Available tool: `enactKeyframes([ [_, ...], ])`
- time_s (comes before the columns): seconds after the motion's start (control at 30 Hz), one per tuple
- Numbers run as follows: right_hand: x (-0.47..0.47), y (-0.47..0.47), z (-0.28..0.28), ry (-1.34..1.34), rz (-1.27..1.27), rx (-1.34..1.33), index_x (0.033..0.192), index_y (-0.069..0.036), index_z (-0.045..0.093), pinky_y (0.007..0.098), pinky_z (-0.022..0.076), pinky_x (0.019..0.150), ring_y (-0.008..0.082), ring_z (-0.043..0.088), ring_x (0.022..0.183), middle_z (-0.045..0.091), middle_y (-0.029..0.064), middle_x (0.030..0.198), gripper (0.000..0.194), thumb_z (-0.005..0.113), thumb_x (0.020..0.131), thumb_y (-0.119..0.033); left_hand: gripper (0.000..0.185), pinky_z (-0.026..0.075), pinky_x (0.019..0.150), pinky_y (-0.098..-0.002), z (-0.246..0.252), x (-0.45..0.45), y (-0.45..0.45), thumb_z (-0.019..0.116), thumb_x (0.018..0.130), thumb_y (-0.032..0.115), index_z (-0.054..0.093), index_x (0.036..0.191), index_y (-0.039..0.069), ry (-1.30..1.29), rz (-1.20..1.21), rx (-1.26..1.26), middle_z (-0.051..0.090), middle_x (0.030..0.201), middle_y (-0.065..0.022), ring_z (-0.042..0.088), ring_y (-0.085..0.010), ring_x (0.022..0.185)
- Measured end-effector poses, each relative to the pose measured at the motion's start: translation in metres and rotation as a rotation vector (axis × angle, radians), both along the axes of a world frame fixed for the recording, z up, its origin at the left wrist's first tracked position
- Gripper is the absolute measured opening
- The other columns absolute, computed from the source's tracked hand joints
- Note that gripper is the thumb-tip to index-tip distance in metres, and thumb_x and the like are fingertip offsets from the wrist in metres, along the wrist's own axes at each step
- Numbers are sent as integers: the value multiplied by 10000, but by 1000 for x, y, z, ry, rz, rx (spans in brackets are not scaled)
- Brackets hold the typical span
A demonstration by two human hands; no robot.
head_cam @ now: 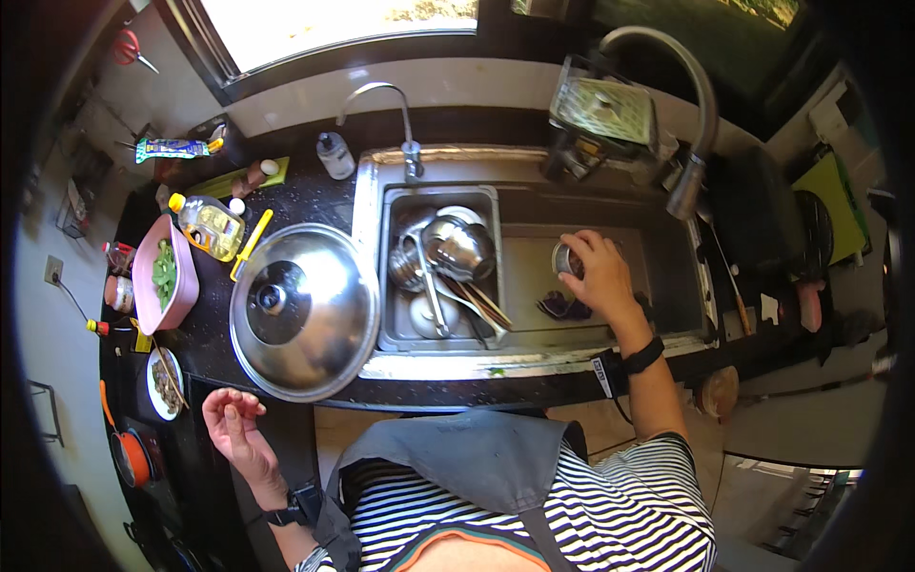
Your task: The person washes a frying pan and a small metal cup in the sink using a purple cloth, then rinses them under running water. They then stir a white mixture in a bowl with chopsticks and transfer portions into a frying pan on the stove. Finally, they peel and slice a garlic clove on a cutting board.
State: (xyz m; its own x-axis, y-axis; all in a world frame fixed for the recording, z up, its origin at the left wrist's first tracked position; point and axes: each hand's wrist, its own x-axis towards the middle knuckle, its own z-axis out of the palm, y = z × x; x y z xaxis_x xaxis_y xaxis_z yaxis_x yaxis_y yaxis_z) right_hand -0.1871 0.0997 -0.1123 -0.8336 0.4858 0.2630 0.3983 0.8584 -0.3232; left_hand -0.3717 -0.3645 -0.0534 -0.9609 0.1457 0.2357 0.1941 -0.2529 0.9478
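Observation:
Over the right basin of the steel sink (529, 336), my right hand (597, 275) grips a small round metal cup (562, 259) by its rim, with its mouth turned to the left. A dark purple scrap (563, 306), perhaps a cloth, lies on the basin floor below it. My left hand (236, 429) is raised off the counter's front edge, fingers curled and apart, holding nothing. Near it is a large domed steel lid (322, 307) with a glass centre. The left basin holds a steel bowl (459, 247), a white bowl (432, 318), a ladle and chopsticks.
A tall spray faucet (704, 114) arches over the right basin; a thinner faucet (409, 136) stands behind the left one. Leftward are a pink tub (184, 286) of greens, an oil bottle (214, 227), a yellow-handled peeler (254, 239), a plate of food (159, 382) and an orange pan (130, 457).

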Motion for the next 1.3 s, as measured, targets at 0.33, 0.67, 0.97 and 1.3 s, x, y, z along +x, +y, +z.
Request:
enactKeyframes([
  [0.33,113,126,-50,67,33,-217,1190,-87,531,396,456,861,330,539,1040,545,108,1156,581,734,668,-243,285,493,608,-219,-28,131,203,614,856,76,535,1128,42,-227,-251,-453,579,952,-51,599,-128,794],
  [0.67,132,146,-64,-127,138,-312,1269,-104,449,410,443,885,329,509,1084,526,124,1184,677,739,670,-223,447,487,799,-277,-66,137,431,655,825,118,495,1228,11,-82,-694,-531,561,1157,-88,562,-153,981],
  [0.97,139,154,-72,-257,138,-383,1298,-90,417,417,426,938,344,474,1133,491,151,1250,701,751,689,-187,503,467,829,-314,-121,70,549,720,740,173,535,1164,-25,61,-613,-496,600,1047,-124,570,-186,955],
  [1.3,116,184,-86,-197,161,-521,1291,-66,412,433,417,942,372,485,1122,515,183,1206,720,762,675,-197,631,378,975,-372,-117,54,591,671,744,171,401,1288,0,663,-587,-726,489,1259,-195,479,-306,1169],
])
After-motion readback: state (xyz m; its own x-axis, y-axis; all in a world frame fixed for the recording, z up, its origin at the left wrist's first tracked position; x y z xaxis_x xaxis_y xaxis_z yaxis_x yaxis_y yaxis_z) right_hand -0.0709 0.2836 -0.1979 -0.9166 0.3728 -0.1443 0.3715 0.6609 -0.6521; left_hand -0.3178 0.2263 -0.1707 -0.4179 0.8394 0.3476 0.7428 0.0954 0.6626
